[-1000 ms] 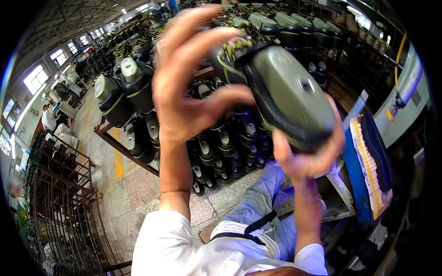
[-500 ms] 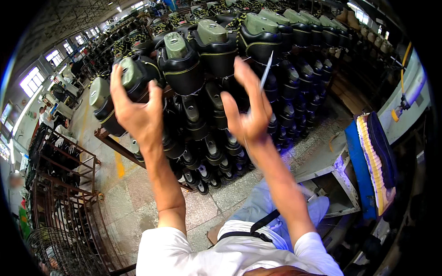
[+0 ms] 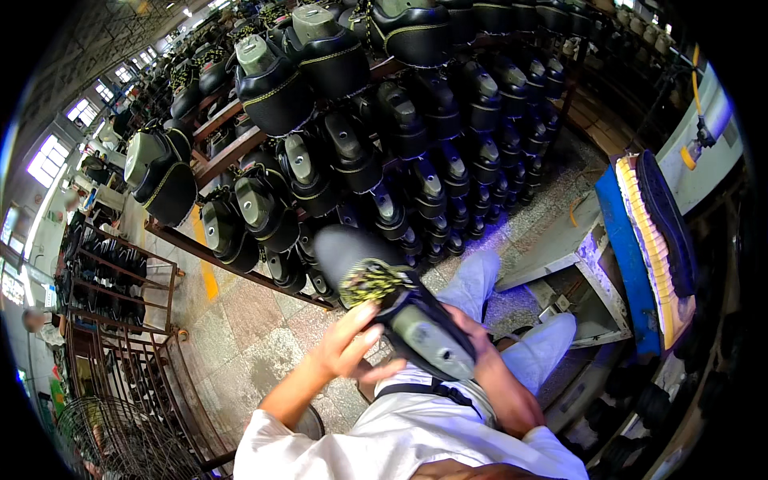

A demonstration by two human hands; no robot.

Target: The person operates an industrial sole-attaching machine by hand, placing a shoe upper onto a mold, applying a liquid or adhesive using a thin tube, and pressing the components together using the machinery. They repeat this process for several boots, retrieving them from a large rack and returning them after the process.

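Observation:
A black shoe (image 3: 412, 332) with yellow-and-black laces (image 3: 372, 282) is in front of my waist, its toe pointing away and to the left. A grey-green last (image 3: 436, 340) fills its opening. My left hand (image 3: 348, 344) grips its left side, fingers at the laces and thumb lower by the collar. My right hand (image 3: 476, 332) is wrapped round the right side near the heel, most of its fingers hidden behind the shoe. The thin pointed tool seen earlier in my right hand does not show now.
Ahead stands a rack (image 3: 228, 152) hung with rows of black shoes on lasts. At right are a metal cabinet (image 3: 552, 256) and a blue board (image 3: 624, 264) beside a pale ribbed pad. Left are a rusty cart (image 3: 120, 300) and a wire-caged fan (image 3: 112, 436).
Both hands have come back from the rack toward my waist, now with a shoe between them. A gap shows on the rack's upper left where a shoe stood. The view has shifted.

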